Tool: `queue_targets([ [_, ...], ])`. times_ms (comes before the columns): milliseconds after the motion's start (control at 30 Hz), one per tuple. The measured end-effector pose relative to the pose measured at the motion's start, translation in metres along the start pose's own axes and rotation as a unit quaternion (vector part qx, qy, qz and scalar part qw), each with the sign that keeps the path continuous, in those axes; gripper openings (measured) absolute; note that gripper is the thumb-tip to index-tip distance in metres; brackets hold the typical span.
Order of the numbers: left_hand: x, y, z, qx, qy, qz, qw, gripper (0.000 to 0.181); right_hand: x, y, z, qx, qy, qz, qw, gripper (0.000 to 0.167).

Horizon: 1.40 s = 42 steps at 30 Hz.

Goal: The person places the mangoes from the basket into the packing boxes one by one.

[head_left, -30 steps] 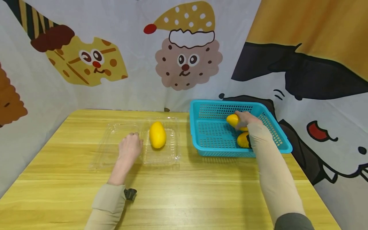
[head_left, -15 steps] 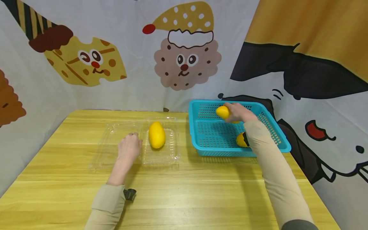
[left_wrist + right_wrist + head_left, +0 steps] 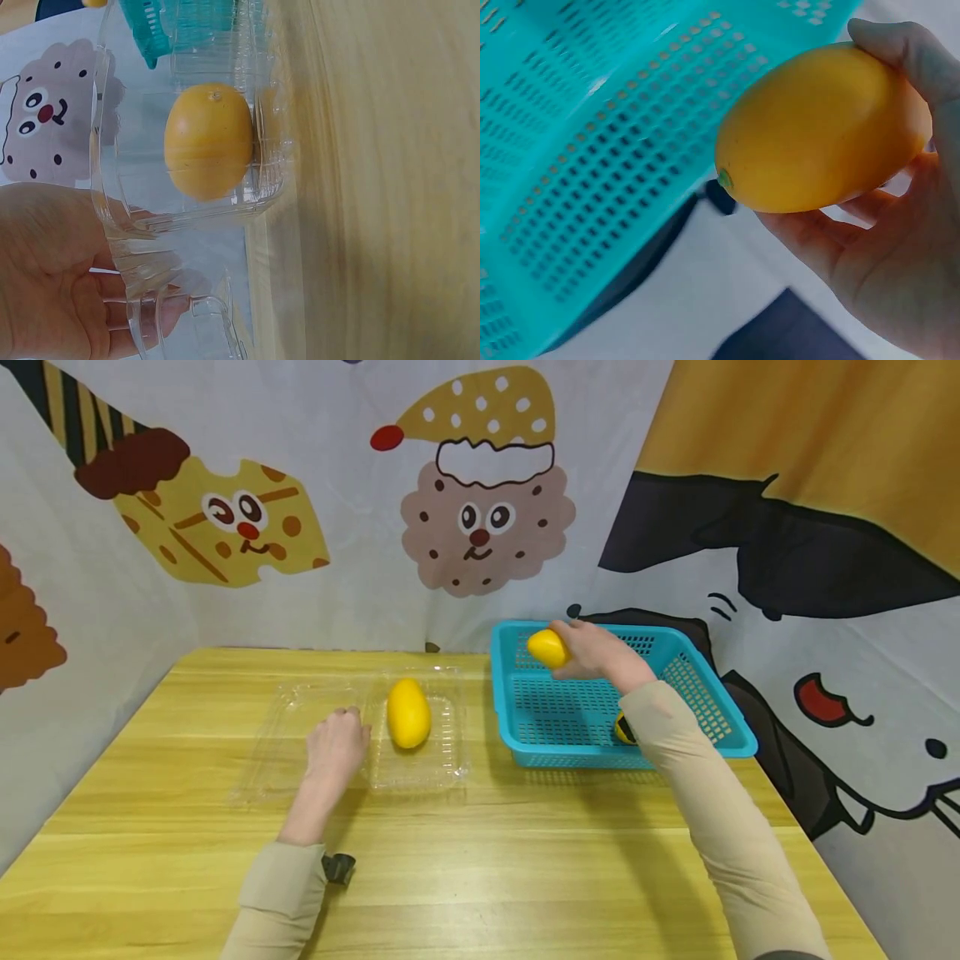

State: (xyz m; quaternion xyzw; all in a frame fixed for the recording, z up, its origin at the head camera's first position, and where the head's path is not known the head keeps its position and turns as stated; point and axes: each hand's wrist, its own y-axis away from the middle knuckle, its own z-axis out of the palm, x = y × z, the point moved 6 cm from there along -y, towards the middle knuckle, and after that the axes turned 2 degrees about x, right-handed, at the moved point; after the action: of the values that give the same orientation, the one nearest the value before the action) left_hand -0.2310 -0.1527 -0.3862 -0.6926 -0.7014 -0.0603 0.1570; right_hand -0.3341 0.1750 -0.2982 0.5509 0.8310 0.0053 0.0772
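In the head view, my right hand (image 3: 596, 653) grips a yellow mango (image 3: 547, 648) above the left part of a blue plastic basket (image 3: 504, 727). The right wrist view shows thumb and fingers round this mango (image 3: 821, 131), its small green stem spot facing the basket. My left hand (image 3: 337, 747) holds the middle of an opened clear plastic clamshell box (image 3: 455, 770), its curled fingers partly seen through the plastic in the left wrist view. Another mango (image 3: 408, 714) lies in the box's right half. Inside the basket a further yellow fruit (image 3: 622, 729) is mostly hidden by my right wrist.
Both containers stand on a wooden table (image 3: 450, 877), the basket right of the box. The clamshell's lid half (image 3: 281, 739) lies flat on the left. A cartoon-printed cloth (image 3: 360, 610) hangs right behind the table's back edge.
My right hand has lifted the mango from the basket's right side and carried it left and up. The left hand and the mango in the box have stayed in place.
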Motion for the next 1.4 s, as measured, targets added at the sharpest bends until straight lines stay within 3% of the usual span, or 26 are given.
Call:
queue_targets([
  [267,-0.001,0.001,0.0,-0.001,0.006,-0.004,1.0,0.028,-0.043,0.009,-0.009,0.022,-0.004,-0.002,0.9997,0.066],
  [500,-0.003,0.002,0.001,0.0,0.009,-0.002,1.0,0.027,-0.078,0.014,-0.003,0.033,-0.005,-0.004,0.9994,0.07],
  [767,-0.003,0.002,0.001,0.003,0.006,-0.002,1.0,0.028,-0.109,0.01,0.003,0.055,-0.008,0.022,0.9982,0.066],
  [1000,-0.001,0.001,0.0,0.011,0.004,0.001,0.9999,0.027,-0.136,0.008,0.014,0.065,-0.017,0.035,0.9971,0.064],
  [1400,0.0,0.001,0.001,0.006,-0.001,0.001,1.0,0.028,-0.171,-0.005,0.049,0.044,-0.042,0.102,0.993,0.087],
])
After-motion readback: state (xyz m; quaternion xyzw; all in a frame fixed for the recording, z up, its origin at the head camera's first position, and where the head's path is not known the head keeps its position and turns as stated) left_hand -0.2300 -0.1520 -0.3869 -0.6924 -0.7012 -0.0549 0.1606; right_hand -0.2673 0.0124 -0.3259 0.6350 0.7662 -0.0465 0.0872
